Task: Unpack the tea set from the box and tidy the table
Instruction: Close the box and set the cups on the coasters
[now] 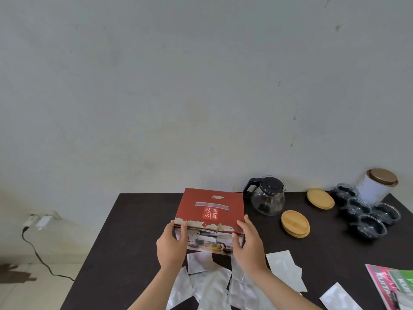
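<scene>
A red tea set box (211, 209) with white characters on its lid stands on the dark table (125, 238). My left hand (171, 245) grips its near left corner and my right hand (249, 242) grips its near right corner, fingers on the worn front edge of the lid. A glass teapot (267, 198) with a black lid and handle stands just right of the box. Several small glass cups (366, 211) sit in a cluster at the far right, with two stacks of round bamboo coasters (295, 223) between.
Several silver foil packets (212, 285) lie scattered on the table near me. A white canister (377, 186) with a gold lid stands at the back right. Pink and green leaflets (393, 285) lie at the right edge. A wall socket with charger and cable (42, 221) is at the left.
</scene>
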Demonstrator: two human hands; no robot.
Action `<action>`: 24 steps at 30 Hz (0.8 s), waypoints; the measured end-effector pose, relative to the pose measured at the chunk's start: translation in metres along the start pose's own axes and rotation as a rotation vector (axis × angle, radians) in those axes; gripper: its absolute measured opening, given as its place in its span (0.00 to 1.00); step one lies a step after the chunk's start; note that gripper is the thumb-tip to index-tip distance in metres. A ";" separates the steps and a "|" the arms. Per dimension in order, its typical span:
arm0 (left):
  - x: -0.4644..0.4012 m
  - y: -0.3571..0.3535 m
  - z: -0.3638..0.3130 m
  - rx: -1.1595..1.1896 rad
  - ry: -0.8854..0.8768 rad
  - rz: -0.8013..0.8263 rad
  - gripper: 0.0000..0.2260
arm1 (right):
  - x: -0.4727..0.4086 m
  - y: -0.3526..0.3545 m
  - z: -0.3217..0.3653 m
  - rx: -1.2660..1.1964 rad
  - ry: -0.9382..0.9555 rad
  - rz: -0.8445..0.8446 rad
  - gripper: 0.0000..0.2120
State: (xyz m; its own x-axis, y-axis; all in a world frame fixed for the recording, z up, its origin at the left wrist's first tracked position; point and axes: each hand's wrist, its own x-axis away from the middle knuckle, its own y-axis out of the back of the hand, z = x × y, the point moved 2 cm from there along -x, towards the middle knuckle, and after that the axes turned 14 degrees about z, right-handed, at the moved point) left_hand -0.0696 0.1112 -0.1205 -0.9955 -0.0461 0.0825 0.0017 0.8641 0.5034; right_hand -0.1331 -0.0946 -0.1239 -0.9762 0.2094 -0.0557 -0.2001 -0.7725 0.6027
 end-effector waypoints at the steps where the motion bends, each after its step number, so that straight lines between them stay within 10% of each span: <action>1: 0.000 -0.001 0.000 0.017 0.002 -0.001 0.15 | 0.000 -0.001 0.000 0.006 -0.004 -0.003 0.20; 14: -0.002 0.002 -0.001 0.128 0.089 -0.029 0.20 | 0.002 -0.005 -0.004 0.041 -0.021 0.009 0.19; 24: -0.017 -0.010 -0.012 -0.389 -0.240 0.331 0.19 | 0.002 -0.026 0.009 0.411 0.392 0.045 0.10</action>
State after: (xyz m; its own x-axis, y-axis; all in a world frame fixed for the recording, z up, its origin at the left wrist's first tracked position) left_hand -0.0518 0.0977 -0.1168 -0.9294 0.3508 0.1149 0.3072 0.5627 0.7674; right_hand -0.1289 -0.0685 -0.1327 -0.9565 -0.1169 -0.2673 -0.1858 -0.4623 0.8671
